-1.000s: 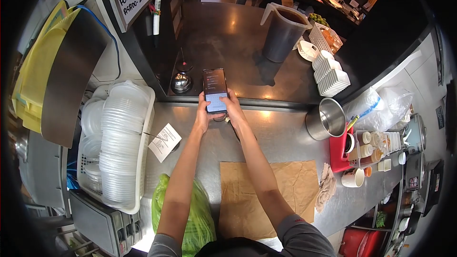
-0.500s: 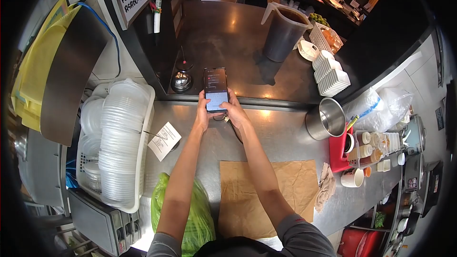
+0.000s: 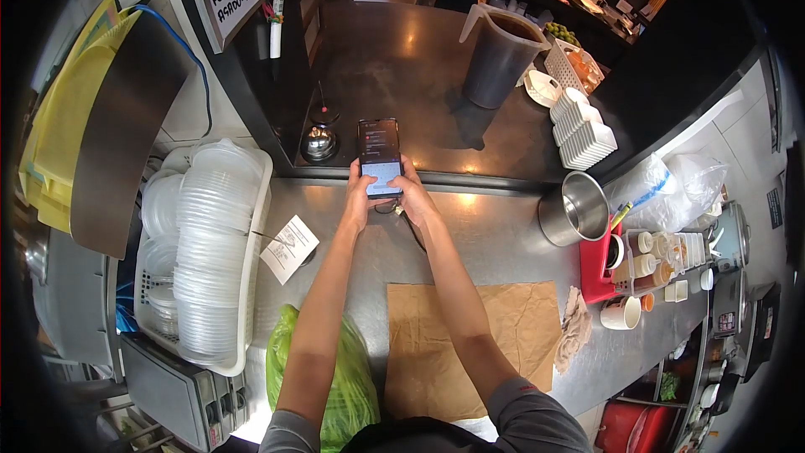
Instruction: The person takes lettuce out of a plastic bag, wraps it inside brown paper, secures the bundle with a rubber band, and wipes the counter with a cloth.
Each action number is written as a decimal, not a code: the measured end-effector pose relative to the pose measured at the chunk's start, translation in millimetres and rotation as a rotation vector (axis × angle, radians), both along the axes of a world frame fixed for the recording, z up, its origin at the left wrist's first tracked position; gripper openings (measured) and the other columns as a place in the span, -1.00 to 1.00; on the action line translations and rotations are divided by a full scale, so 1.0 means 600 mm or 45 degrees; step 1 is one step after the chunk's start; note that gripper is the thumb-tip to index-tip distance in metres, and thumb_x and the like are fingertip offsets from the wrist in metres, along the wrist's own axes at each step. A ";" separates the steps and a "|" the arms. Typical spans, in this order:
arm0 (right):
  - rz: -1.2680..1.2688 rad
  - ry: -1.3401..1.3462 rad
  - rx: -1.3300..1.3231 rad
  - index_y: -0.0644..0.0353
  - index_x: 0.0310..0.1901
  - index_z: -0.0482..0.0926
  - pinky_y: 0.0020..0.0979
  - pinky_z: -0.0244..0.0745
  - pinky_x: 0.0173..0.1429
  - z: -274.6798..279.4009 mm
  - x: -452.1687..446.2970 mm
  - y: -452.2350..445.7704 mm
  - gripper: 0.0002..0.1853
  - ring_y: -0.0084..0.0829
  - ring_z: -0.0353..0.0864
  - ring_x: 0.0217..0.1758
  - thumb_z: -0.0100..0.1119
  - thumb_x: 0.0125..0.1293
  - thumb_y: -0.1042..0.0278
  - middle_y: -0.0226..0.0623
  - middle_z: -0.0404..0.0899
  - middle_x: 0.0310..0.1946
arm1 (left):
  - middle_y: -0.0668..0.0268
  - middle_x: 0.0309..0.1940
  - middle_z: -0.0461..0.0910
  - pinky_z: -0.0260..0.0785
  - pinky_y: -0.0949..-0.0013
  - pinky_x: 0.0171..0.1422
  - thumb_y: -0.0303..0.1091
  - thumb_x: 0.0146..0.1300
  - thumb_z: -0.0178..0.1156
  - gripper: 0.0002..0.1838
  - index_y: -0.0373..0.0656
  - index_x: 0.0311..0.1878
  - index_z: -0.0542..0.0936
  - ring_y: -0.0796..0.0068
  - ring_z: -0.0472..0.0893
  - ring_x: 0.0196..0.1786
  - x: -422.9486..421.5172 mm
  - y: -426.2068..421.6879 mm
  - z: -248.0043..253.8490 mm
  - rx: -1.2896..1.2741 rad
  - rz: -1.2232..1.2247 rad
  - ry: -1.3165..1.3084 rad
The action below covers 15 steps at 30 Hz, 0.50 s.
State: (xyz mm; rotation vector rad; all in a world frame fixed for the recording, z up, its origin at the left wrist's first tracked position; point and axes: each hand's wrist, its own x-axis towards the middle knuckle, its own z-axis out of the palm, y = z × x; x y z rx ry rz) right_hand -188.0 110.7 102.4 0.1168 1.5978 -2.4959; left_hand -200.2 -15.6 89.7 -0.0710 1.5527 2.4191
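Observation:
A smartphone [image 3: 381, 147] with a lit screen and an on-screen keyboard is held upright between both hands, just in front of the raised counter's edge. My left hand [image 3: 358, 193] grips its left side, thumb at the keyboard. On the other side my right hand [image 3: 412, 190] wraps the phone, its thumb also over the keys. A cable hangs below the phone. Under my forearms lie a flat brown paper sheet [image 3: 470, 344] and a green plastic bag [image 3: 352, 377]. A printed slip [image 3: 289, 250] stands to the left on the steel worktop [image 3: 360, 260].
At left, a white basket [image 3: 260, 235] holds stacked plastic lids. A call bell [image 3: 319, 143], a dark-filled pitcher [image 3: 501, 59] and stacked white dishes [image 3: 585, 138] stand on the raised counter. Rightward are a steel pot [image 3: 573, 210], a red holder [image 3: 597, 273] and a cloth [image 3: 573, 331].
My thumbs have shifted slightly over the phone's keyboard; the right one has drawn back to the right. A person in the background has moved a little. The phone stays in both hands.

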 end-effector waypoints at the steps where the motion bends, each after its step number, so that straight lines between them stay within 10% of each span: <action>1: 0.002 -0.033 -0.034 -0.01 0.27 0.18 -0.23 0.24 0.23 0.007 0.002 0.000 -0.30 -0.32 0.31 0.21 -0.01 -0.02 0.49 -0.27 0.37 0.10 | 0.17 0.06 0.43 0.55 0.06 -0.04 -0.24 0.09 -0.09 -0.42 0.08 0.26 0.18 0.20 0.53 0.04 0.000 0.000 0.000 0.011 -0.006 -0.001; 15: -0.068 0.051 0.031 0.06 0.24 0.22 -0.32 0.30 0.17 -0.018 -0.010 -0.004 -0.34 -0.37 0.39 0.13 0.03 0.00 0.57 -0.27 0.43 0.02 | 0.22 0.04 0.46 0.46 0.00 0.05 -0.17 0.04 -0.09 -0.42 0.12 0.22 0.20 0.22 0.52 0.08 -0.005 -0.004 -0.011 0.041 -0.034 -0.004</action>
